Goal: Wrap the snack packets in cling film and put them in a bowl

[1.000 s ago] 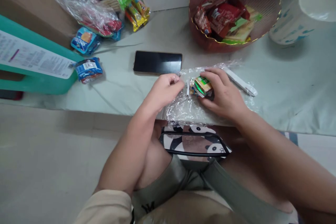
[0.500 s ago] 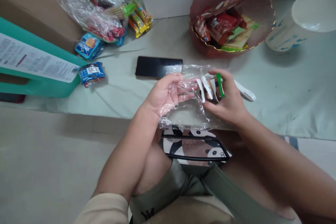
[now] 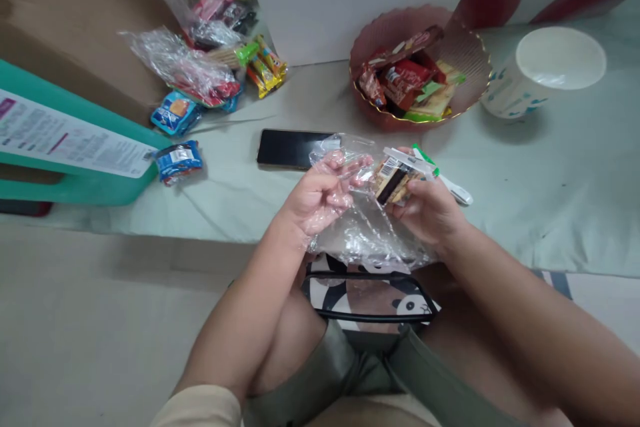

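My right hand [image 3: 425, 207] is closed around small wrapped snack packets [image 3: 393, 179], one showing a barcode and a dark band, with a green wrapper edge behind. Beside it, the fingers of my left hand [image 3: 325, 190] are curled in a crinkled clear plastic bag [image 3: 353, 237], whose film covers them. The bag hangs below both hands over the table edge. Partly behind my left hand lies a black phone [image 3: 290, 149], and a white slim-handled item [image 3: 457, 193] sticks out past my right hand.
A pink gold-rimmed bowl [image 3: 367, 110] holds several wrapped snacks. Right of it stands a white paper tub [image 3: 517, 90]. At left are bagged snacks [image 3: 185, 67], a blue packet [image 3: 179, 161] and a green-edged carton [image 3: 107, 183]. White boxes [image 3: 320, 7] stand behind.
The packets in my right hand have turned so that a broad barcoded side shows. My left fingers, stretched out before, have curled. The view has tilted up a little.
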`<action>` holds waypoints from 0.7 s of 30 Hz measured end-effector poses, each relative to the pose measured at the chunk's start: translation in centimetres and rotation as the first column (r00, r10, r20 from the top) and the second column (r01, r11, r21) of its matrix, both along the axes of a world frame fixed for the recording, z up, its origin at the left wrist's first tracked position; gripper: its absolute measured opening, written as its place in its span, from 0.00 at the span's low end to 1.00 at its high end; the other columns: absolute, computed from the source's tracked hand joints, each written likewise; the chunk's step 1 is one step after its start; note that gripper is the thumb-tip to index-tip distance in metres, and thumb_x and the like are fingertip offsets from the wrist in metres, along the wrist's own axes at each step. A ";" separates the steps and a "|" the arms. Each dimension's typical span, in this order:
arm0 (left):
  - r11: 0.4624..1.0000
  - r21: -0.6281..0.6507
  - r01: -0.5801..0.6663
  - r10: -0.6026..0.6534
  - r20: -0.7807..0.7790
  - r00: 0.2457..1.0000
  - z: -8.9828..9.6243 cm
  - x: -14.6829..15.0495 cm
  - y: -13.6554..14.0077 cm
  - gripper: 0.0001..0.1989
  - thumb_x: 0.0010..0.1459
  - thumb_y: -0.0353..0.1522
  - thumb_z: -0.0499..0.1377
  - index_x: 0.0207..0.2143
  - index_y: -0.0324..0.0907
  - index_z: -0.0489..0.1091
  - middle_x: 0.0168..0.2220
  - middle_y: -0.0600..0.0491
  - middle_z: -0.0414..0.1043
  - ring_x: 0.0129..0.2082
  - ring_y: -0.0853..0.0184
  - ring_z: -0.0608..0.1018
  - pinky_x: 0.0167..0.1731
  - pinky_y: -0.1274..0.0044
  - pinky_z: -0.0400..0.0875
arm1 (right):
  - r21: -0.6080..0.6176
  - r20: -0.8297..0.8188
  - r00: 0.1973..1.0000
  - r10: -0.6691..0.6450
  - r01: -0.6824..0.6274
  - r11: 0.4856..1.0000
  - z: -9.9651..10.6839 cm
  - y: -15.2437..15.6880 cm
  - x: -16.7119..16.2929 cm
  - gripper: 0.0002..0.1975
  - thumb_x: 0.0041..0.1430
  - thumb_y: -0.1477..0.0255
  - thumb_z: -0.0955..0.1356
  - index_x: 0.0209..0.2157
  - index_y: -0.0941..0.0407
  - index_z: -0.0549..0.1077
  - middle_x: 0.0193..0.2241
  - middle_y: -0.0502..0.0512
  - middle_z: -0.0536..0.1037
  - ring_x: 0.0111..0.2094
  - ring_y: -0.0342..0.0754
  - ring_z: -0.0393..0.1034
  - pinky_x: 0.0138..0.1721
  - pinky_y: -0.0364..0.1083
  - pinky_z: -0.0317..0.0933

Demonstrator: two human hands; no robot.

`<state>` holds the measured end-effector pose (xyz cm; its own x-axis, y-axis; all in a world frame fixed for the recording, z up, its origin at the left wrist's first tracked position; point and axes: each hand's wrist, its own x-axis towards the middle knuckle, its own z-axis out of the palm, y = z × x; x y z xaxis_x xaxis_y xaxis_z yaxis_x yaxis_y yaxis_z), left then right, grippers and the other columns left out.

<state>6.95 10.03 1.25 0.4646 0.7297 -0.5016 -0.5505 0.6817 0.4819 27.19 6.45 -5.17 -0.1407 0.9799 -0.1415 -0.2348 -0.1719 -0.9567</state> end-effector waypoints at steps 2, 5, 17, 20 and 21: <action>1.000 0.006 -0.010 0.010 -0.006 1.000 0.1 -0.3 0.2 0.21 0.31 0.15 0.56 0.29 0.43 0.59 0.37 0.53 0.78 0.23 0.78 0.72 0.13 0.91 0.45 | -0.009 -0.029 0.999 0.024 -0.025 1.000 0.2 0.0 0.4 0.27 0.57 0.54 0.69 0.57 0.46 0.69 0.53 0.59 0.79 0.47 0.59 0.79 0.40 0.59 0.78; 0.998 0.007 -0.066 0.066 -0.077 0.995 0.2 -0.7 0.5 0.21 0.29 0.16 0.54 0.28 0.43 0.57 0.32 0.56 0.74 0.20 0.79 0.68 0.12 0.90 0.40 | 0.040 -0.018 0.999 0.042 -0.042 0.998 0.5 0.0 1.8 0.25 0.61 0.51 0.66 0.56 0.47 0.70 0.55 0.60 0.79 0.53 0.60 0.77 0.47 0.62 0.77; 0.991 0.027 -0.134 0.137 -0.207 0.969 -0.2 0.0 0.8 0.18 0.28 0.19 0.52 0.27 0.42 0.59 0.25 0.58 0.68 0.17 0.77 0.69 0.11 0.88 0.43 | 0.177 0.111 0.847 -0.520 0.498 0.849 5.9 3.5 5.8 0.26 0.37 0.69 0.74 0.44 0.45 0.73 0.46 0.55 0.79 0.44 0.61 0.77 0.30 0.55 0.73; 0.993 0.026 -0.115 0.118 -0.197 0.973 -0.3 0.2 0.8 0.18 0.28 0.19 0.52 0.27 0.42 0.59 0.25 0.58 0.68 0.17 0.77 0.70 0.11 0.89 0.44 | 0.345 0.259 0.708 -0.657 0.568 0.748 8.9 8.0 5.4 0.24 0.35 0.75 0.72 0.40 0.51 0.71 0.37 0.53 0.75 0.36 0.53 0.73 0.28 0.48 0.67; 0.994 0.028 -0.109 0.113 -0.195 0.974 -0.3 0.2 0.8 0.18 0.28 0.20 0.52 0.27 0.42 0.59 0.25 0.58 0.68 0.18 0.77 0.70 0.11 0.89 0.44 | 0.454 0.357 0.635 -0.685 0.523 0.721 9.9 9.6 5.3 0.25 0.36 0.78 0.72 0.40 0.52 0.70 0.35 0.52 0.73 0.35 0.49 0.71 0.29 0.47 0.65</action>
